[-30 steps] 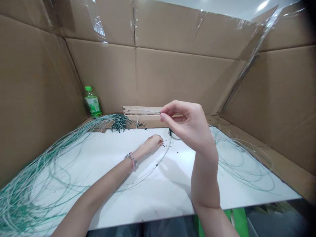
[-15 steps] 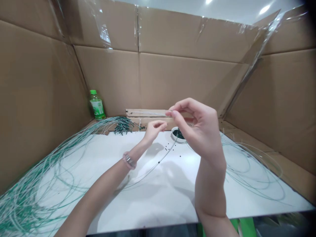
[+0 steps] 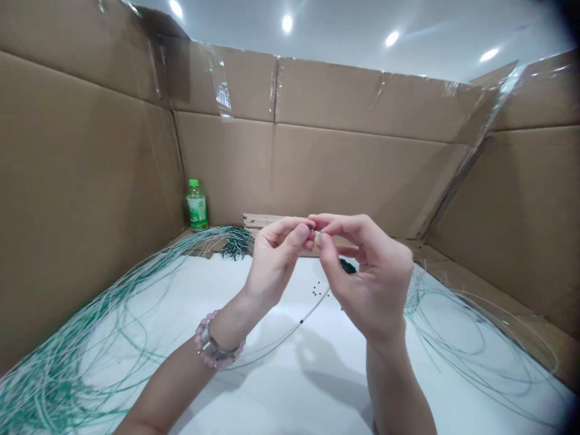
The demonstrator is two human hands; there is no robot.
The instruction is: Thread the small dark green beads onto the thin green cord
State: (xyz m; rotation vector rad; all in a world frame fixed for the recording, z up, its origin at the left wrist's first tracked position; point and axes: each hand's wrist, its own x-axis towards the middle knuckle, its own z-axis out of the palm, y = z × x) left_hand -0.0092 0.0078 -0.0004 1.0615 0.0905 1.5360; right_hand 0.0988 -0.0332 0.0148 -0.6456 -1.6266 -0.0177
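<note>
My left hand (image 3: 277, 260) is closed in a pinch on a small dark bead (image 3: 310, 227) at its fingertips. Right beside it, my right hand (image 3: 369, 272) pinches the tip of a thin pale green cord (image 3: 319, 232). The fingertips of both hands almost meet; whether the cord has entered the bead I cannot tell. Below the hands a length of thin cord (image 3: 276, 345) curves over the white table (image 3: 272, 393), with one dark bead (image 3: 301, 321) on it. Behind my right hand shows a heap of dark beads (image 3: 348, 266); its bowl is mostly hidden.
Loose dark beads (image 3: 319, 293) lie on the table. A large bundle of green and white cords (image 3: 49, 368) runs along the left, its dark beaded ends (image 3: 238, 243) at the back. More cords (image 3: 471, 338) loop at right. Cardboard walls (image 3: 362, 175) surround everything; a green bottle (image 3: 197, 205) stands back left.
My two hands have come together at the fingertips, the left rising and the right lowering. A dark bead now shows in my left fingers. The view has tilted up.
</note>
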